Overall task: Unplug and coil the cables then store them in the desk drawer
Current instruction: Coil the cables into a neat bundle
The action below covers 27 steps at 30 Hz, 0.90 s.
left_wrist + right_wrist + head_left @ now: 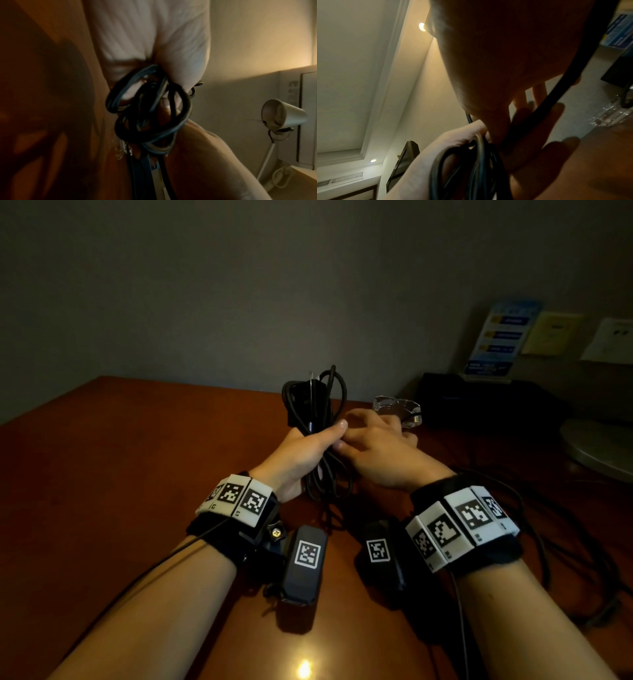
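Head view has my left hand (pixel 301 455) wrapped around the middle of a bundle of coiled black cable (pixel 317 419), held upright above the brown counter (pixel 102 474), well in from its left edge. My right hand (pixel 373 446) is pressed against the bundle from the right; its fingertips are hidden behind the left thumb, but the right wrist view shows a loose strand of cable (pixel 556 88) running across its palm with the fingers (pixel 537 128) curled around it. A dark block sits at the top of the coil, too dim for me to name. Behind the right hand a clear glass object (pixel 399 409) is half covered. More cable (pixel 534 529) trails off near the counter's right edge, lost in shadow.
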### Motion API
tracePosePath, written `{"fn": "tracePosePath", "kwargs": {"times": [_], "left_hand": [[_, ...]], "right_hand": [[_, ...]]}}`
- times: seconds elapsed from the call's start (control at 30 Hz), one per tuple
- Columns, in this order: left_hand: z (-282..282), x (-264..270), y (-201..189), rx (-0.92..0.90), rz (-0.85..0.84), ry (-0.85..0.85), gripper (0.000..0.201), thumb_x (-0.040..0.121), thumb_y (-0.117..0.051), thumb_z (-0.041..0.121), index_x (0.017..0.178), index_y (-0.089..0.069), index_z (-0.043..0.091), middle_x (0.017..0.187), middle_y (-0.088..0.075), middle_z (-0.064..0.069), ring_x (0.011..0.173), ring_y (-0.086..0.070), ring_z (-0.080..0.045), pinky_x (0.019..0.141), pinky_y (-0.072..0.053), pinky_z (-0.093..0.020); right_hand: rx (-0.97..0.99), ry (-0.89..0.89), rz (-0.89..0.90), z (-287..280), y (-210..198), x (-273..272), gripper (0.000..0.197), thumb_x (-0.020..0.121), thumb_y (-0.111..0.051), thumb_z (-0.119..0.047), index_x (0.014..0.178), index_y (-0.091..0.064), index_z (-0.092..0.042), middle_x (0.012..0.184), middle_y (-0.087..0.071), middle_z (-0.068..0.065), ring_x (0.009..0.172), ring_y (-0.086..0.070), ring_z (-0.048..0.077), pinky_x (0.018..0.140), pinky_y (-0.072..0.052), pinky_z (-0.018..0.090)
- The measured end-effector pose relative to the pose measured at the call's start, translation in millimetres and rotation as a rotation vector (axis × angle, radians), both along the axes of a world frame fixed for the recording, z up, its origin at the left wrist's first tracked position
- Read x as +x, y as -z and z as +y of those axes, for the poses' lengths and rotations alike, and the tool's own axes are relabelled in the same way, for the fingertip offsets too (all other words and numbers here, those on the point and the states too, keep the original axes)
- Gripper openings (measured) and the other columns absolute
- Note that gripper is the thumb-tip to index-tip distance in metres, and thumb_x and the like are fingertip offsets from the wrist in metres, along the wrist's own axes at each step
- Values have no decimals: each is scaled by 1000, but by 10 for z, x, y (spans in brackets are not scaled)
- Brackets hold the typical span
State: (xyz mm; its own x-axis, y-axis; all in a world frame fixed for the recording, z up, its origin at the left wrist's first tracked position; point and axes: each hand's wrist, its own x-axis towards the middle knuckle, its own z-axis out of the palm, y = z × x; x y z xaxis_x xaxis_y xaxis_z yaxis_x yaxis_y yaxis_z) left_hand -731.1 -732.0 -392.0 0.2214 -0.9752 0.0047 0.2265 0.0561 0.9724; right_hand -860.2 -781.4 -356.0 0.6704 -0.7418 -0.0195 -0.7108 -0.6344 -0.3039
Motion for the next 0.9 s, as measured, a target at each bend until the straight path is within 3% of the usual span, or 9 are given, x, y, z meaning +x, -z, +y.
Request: {"fn": "tracePosePath", "kwargs": {"times": [0.1,0.2,0.27,0.33,0.4,0.47,0.57,0.73,0.9], "left_hand": [[-25,16,27,16,-14,-30,16,97,-58,23,99,-66,10,76,-71,-5,74,-72,-23,63,-57,-34],[-62,33,42,44,6,-125,22,95,-60,28,106,-65,10,86,-71,-9,87,-70,-28,72,-56,-38],[-79,61,40,56,28,-226,19,96,-60,28,92,-65,10,74,-68,-2,73,-69,-19,63,-54,-31],[-84,119,35,69,81,-318,28,97,-57,28,75,-56,10,53,-60,3,53,-62,-14,56,-50,-29],[-86,186,16,63,197,-378,32,100,-53,26,74,-49,8,43,-54,1,44,-59,-15,55,-53,-32],[-72,247,-14,31,336,-421,31,102,-49,22,75,-44,7,41,-50,-2,43,-60,-19,58,-60,-39],[-48,311,-57,-18,429,-468,29,103,-47,19,77,-42,8,44,-48,-3,46,-61,-22,65,-60,-49],[-31,401,-82,-57,510,-541,28,103,-45,17,77,-42,9,52,-47,-5,46,-61,-21,57,-60,-45],[-29,425,-88,-56,542,-560,23,103,-47,17,82,-42,7,64,-46,-8,48,-60,-20,58,-60,-45]], "right_hand": [[30,-12,-3,-20,31,23,40,100,-36,-51,137,-48,-43,152,-34,-2,138,-28,33,110,-26,51],[117,-39,-167,7,56,80,42,101,-40,-44,141,-46,-33,132,-60,3,121,-55,26,98,-44,36],[147,-24,-187,21,56,90,57,100,-41,-47,151,-31,-25,145,-51,4,132,-48,24,105,-38,31],[123,-5,-146,23,38,81,64,98,-41,-51,152,-29,-18,151,-42,6,138,-41,24,108,-33,29],[158,-13,-151,6,28,62,55,99,-45,-46,146,-42,-17,139,-56,7,121,-57,21,98,-42,29],[231,-23,-196,-5,30,33,39,100,-50,-34,135,-56,-20,109,-71,4,88,-70,15,78,-50,23],[269,-3,-234,-46,32,-17,27,99,-52,-22,124,-63,-23,73,-68,-4,58,-66,8,58,-46,15],[297,9,-272,-90,8,-78,22,98,-55,-18,111,-71,-24,72,-69,-1,52,-62,2,56,-46,18],[296,8,-298,-99,15,-89,18,96,-58,-17,106,-73,-23,68,-65,-6,45,-57,-5,49,-42,12]]}}
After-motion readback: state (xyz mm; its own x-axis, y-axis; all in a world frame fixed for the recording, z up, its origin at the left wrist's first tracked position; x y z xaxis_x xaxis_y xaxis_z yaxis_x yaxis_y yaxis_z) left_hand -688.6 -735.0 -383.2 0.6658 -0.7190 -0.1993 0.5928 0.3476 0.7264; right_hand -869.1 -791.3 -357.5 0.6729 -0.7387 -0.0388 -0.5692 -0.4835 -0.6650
